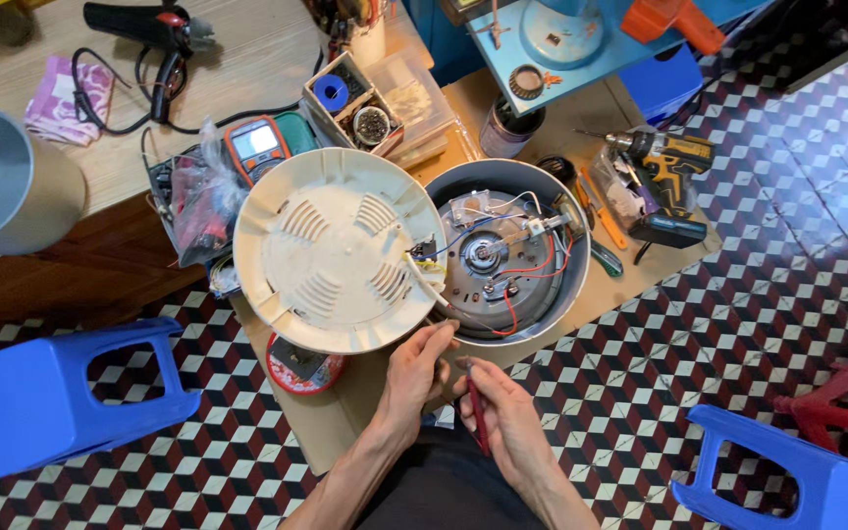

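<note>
Red tool [479,417] sits pinched in my right hand [507,422], fingers curled shut. My left hand [419,368] (fingers bent) pinches a thin wire [444,324] by the open cooker base [507,257] on the cardboard worktop [630,280].

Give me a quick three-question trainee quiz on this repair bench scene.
1. True or false: the right hand holds a thin red tool.
2. What lies beside the cream base cover: A) the open appliance body, B) a laptop?
3. Fill in: the left hand touches a ____ near the body's rim.

Key: 1 true; 2 A; 3 wire.
</note>
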The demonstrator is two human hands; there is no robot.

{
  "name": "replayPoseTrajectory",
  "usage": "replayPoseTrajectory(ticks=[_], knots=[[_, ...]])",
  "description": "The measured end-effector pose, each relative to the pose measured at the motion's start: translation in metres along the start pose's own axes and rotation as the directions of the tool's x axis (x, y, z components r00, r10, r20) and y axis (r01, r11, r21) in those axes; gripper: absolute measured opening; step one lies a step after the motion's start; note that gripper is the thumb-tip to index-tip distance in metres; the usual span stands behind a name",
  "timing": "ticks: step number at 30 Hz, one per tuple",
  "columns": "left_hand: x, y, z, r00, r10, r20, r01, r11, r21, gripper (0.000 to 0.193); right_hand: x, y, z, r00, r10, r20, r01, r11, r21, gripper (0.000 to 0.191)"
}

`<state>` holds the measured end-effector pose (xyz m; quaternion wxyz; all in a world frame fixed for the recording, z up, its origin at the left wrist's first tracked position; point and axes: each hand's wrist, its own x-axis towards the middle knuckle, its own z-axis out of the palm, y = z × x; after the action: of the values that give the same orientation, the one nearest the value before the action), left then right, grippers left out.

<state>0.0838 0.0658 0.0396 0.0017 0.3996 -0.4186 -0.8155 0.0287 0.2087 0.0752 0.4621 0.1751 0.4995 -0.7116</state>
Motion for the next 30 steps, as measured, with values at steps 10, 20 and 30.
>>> replayPoseTrajectory(ticks=[10, 20, 30], knots=[[0.006, -0.069, -0.053, 0.977, 0.199, 0.072, -0.198, 0.98, -0.025, 0.038, 0.02, 0.021, 0.031, 0.921, -0.219, 0.323, 0.312, 0.911, -0.271, 0.029], [0.041, -0.063, -0.079, 0.886, 0.437, -0.153, -0.171, 0.617, 0.768, 0.049, -0.014, 0.009, -0.007, 0.844, -0.392, 0.365, 0.519, 0.426, -0.741, 0.042], [0.02, -0.047, -0.052, 0.572, 0.817, -0.076, -0.41, 0.365, 0.836, 0.044, -0.018, -0.032, -0.095, 0.959, -0.221, -0.175, -0.004, 0.611, -0.792, 0.035]])
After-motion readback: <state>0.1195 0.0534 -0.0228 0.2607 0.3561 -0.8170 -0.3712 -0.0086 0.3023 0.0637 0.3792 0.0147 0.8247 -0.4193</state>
